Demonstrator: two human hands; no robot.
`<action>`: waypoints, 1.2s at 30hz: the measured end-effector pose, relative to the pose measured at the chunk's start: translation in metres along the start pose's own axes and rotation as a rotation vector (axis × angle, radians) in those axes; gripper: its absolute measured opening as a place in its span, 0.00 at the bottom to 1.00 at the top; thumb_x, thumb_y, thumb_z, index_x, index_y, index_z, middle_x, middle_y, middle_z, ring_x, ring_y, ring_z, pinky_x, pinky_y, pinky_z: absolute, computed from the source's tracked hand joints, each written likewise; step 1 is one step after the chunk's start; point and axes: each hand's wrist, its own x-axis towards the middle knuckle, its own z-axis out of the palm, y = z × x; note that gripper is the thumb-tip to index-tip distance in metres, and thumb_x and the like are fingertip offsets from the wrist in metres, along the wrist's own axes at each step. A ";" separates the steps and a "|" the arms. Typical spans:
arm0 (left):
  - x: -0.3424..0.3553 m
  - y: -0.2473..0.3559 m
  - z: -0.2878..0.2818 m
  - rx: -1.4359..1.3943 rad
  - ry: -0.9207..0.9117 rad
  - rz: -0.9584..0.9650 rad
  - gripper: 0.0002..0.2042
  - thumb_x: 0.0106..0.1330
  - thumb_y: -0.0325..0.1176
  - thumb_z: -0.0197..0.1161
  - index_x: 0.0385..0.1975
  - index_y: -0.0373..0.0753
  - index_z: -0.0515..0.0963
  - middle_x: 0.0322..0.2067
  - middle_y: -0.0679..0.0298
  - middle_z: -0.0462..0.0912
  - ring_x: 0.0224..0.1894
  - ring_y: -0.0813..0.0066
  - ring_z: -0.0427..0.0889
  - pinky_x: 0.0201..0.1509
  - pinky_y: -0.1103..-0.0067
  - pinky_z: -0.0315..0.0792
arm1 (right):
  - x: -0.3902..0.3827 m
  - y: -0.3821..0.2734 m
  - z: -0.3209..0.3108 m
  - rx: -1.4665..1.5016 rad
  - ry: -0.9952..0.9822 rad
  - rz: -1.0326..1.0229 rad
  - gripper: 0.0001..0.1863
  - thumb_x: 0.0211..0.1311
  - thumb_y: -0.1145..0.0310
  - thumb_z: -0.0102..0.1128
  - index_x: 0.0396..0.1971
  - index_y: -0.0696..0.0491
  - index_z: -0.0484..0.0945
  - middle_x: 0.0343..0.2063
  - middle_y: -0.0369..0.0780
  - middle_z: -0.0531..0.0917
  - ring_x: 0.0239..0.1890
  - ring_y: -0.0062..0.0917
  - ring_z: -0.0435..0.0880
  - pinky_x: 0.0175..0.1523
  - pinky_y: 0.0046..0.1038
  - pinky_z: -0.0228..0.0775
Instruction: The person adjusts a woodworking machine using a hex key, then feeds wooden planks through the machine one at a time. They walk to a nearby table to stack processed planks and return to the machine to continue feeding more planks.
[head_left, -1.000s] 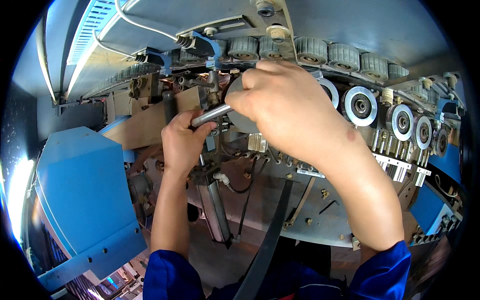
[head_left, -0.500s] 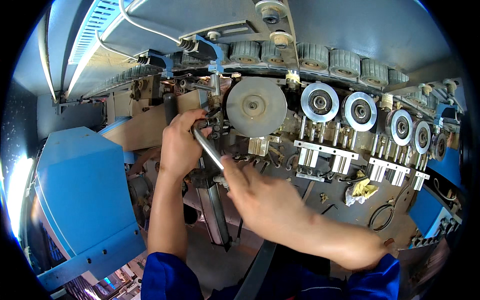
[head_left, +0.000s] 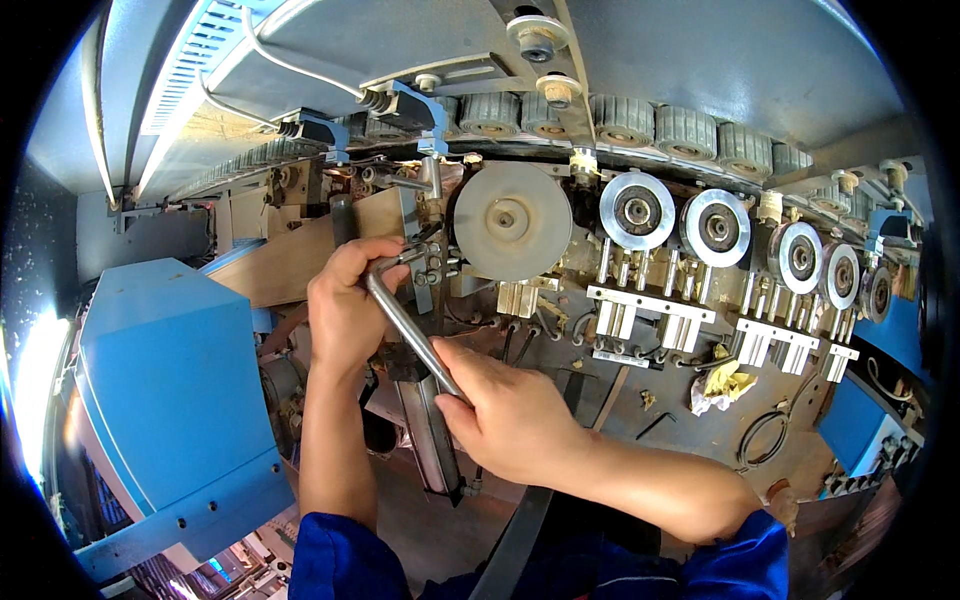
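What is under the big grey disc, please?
Under the disc sits a small metal block, with cables below it. The left hand and hex key hide what lies to its lower left.

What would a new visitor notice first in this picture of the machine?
First, the two bare hands at centre: the left hand and the right hand grip a long L-shaped hex key. Just above is a large grey disc, and a row of metal rollers runs to the right.

No packages, labels, signs or screens visible anywhere on machine or around it
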 end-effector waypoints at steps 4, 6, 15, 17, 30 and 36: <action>-0.003 0.024 -0.002 0.137 0.026 -0.030 0.13 0.57 0.18 0.72 0.41 0.38 0.83 0.35 0.59 0.87 0.33 0.68 0.85 0.40 0.76 0.77 | 0.009 -0.013 -0.053 -0.264 -0.140 -0.010 0.23 0.66 0.68 0.59 0.58 0.62 0.72 0.32 0.47 0.85 0.28 0.40 0.87 0.30 0.39 0.81; -0.001 0.028 0.001 0.122 0.006 -0.116 0.12 0.59 0.19 0.69 0.42 0.37 0.83 0.33 0.58 0.86 0.30 0.69 0.84 0.38 0.75 0.77 | 0.023 -0.009 -0.075 -0.435 -0.104 -0.116 0.18 0.68 0.70 0.55 0.53 0.63 0.76 0.29 0.45 0.85 0.24 0.35 0.87 0.24 0.35 0.78; 0.003 0.024 0.014 0.155 0.001 -0.235 0.14 0.59 0.28 0.75 0.44 0.36 0.83 0.32 0.59 0.88 0.34 0.74 0.86 0.41 0.77 0.78 | 0.078 -0.016 -0.115 -0.928 0.027 -0.311 0.18 0.51 0.76 0.61 0.44 0.53 0.87 0.27 0.42 0.82 0.32 0.37 0.85 0.42 0.37 0.77; 0.004 0.024 0.017 0.160 0.017 -0.221 0.14 0.59 0.28 0.75 0.44 0.35 0.83 0.32 0.59 0.88 0.33 0.74 0.86 0.40 0.77 0.77 | 0.083 -0.014 -0.116 -0.950 0.054 -0.347 0.18 0.52 0.76 0.60 0.45 0.52 0.87 0.26 0.41 0.81 0.32 0.37 0.85 0.41 0.37 0.78; 0.006 0.009 0.018 0.158 -0.015 0.016 0.13 0.58 0.23 0.73 0.43 0.36 0.82 0.33 0.57 0.87 0.33 0.70 0.85 0.41 0.75 0.77 | 0.012 -0.019 -0.061 -0.744 -0.020 -0.150 0.22 0.59 0.71 0.59 0.53 0.64 0.77 0.24 0.41 0.80 0.21 0.27 0.84 0.24 0.27 0.75; 0.007 0.012 0.011 0.184 -0.064 0.076 0.13 0.60 0.21 0.71 0.44 0.35 0.80 0.37 0.54 0.87 0.36 0.57 0.86 0.44 0.72 0.78 | -0.004 -0.015 -0.017 -0.650 0.023 -0.112 0.24 0.65 0.69 0.63 0.57 0.67 0.75 0.25 0.40 0.78 0.20 0.28 0.81 0.24 0.27 0.74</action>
